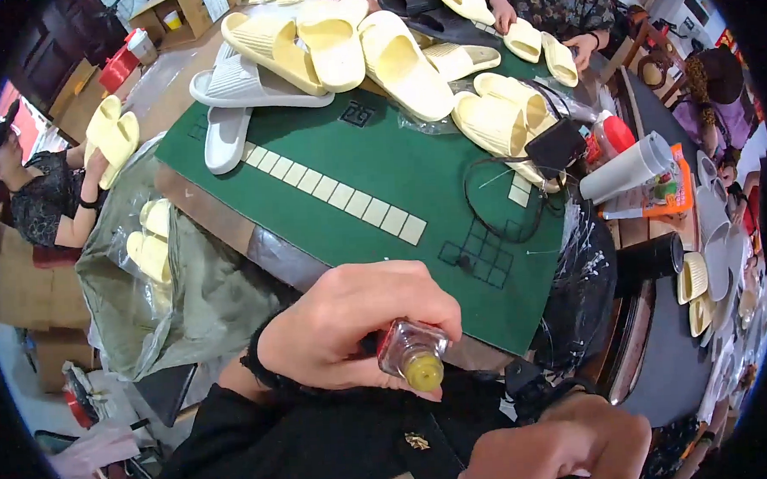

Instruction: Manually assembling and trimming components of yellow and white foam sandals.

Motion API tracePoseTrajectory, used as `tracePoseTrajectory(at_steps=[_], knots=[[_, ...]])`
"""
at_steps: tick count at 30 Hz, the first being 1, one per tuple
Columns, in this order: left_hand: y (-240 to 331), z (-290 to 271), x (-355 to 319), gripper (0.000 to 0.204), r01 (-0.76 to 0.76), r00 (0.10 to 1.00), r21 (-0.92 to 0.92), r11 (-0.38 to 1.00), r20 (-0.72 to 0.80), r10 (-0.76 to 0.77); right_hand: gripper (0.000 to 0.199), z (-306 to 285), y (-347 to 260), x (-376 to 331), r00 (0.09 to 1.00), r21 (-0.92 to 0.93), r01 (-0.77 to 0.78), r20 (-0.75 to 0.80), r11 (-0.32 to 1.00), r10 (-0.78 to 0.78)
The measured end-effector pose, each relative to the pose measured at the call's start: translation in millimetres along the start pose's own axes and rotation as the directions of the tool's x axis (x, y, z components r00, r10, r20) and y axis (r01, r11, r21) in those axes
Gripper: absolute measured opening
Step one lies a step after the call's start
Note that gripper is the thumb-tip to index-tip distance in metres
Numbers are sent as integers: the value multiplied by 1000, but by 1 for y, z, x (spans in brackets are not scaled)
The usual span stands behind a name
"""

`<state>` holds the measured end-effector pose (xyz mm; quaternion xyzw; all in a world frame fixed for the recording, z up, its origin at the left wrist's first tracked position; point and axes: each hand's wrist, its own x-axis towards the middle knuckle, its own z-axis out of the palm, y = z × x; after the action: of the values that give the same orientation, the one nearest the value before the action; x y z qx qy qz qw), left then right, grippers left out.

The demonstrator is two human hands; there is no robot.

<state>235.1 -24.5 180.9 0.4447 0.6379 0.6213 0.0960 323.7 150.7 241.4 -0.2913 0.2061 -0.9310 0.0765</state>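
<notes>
A small clear bottle (412,355) with a yellow tip sits in the left hand (353,322). The fingers wrap round its body, and the yellow tip pokes out below the fingers, toward the person. The bottle is just past the near edge of the green mat (382,197), over the person's black sleeve.

The right hand (564,444) is below the bottle and to its right, well apart from it. It is curled into a loose fist. It may hold something small, but the lower edge of the view cuts it off, so I cannot tell.

On the far side of the green mat lies a heap of pale yellow slippers (401,63), with two white slippers (236,96) beside them on the left. At the right edge of the mat sits a small black box (556,146) with a thin black cord (494,226) that loops across the mat. Just past the mat's right edge lies a white roll (627,167) on its side.

To the left of the mat hangs a big clear bag (171,283) with more yellow slippers in it. Further left, another person (43,190) holds a yellow pair up in one hand.
</notes>
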Motion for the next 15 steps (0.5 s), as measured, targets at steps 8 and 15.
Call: tracePoseTrajectory(at_steps=[8, 15], knots=[[-2, -6, 3, 43, 38, 999, 40, 998, -3, -38, 28, -16, -29, 15, 784, 333, -621, 242, 710, 572], [2, -3, 7, 38, 57, 998, 8, 998, -1, -57, 65, -31, -26, -32, 981, 67, -125, 157, 990, 113]])
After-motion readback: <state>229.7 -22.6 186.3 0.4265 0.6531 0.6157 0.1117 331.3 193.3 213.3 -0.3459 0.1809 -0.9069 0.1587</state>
